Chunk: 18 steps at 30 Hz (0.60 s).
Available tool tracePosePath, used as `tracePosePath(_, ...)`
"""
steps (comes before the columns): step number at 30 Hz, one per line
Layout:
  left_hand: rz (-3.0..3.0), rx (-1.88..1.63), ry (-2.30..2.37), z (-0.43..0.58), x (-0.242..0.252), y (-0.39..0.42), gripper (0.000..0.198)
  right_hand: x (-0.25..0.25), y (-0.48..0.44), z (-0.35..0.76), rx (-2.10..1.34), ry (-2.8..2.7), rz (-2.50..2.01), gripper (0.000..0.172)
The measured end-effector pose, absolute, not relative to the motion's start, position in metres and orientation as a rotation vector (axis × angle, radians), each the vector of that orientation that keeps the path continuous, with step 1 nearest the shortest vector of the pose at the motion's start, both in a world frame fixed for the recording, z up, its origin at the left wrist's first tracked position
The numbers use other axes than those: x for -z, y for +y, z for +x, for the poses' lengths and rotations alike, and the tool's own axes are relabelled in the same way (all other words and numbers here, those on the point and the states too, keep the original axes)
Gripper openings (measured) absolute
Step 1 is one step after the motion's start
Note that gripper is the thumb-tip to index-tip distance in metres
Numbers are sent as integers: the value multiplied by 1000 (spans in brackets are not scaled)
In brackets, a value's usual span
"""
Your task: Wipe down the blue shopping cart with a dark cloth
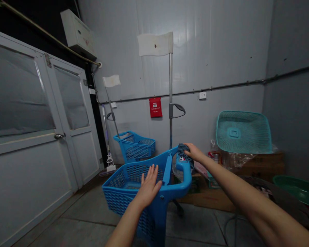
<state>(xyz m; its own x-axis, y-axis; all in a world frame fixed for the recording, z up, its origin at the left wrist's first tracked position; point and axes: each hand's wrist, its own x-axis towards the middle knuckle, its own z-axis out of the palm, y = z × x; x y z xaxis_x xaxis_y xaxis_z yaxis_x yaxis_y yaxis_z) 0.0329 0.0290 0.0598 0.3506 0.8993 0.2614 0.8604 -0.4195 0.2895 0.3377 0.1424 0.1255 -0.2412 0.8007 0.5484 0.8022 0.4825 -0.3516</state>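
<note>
Both forearms reach forward from the bottom edge toward a blue shopping cart (134, 187). On the near rim of its basket the left hand (149, 187) lies flat, palm down, fingers spread apart and gripping nothing. At the far end of the cart's curved handle (184, 171) the right hand (193, 152) presses a dark cloth (183, 150) against the plastic, fingers closed over the bunched fabric. Standing on the grey floor (195, 226), the cart is close in front of the person, its basket pointing toward the white double doors (41, 137) on the left. Just behind it stands a second blue cart (135, 145). Beside each cart rises a mop pole with a pale head: one mop (170, 85) upright just beyond the right hand, another mop (110, 103) leaning toward the corner. Against the back wall, a teal basket (243, 132) rests tilted on cardboard boxes (260, 166), and a red pouch (155, 107) hangs beneath a conduit.
</note>
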Motion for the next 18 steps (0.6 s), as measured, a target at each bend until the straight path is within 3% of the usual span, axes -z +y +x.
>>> tracePosePath(7,2340,-582,1900,62,-87,8,69,-117,145,331,-40,-2094,-1267,38)
tracePosePath(11,2513,-738,1741,95,-107,-17,74,-108,111,326,-67,-2107,-1167,38)
tracePosePath(18,2532,-603,1798,84,-121,-53,100,-111,29,307,-86,-2236,-838,42)
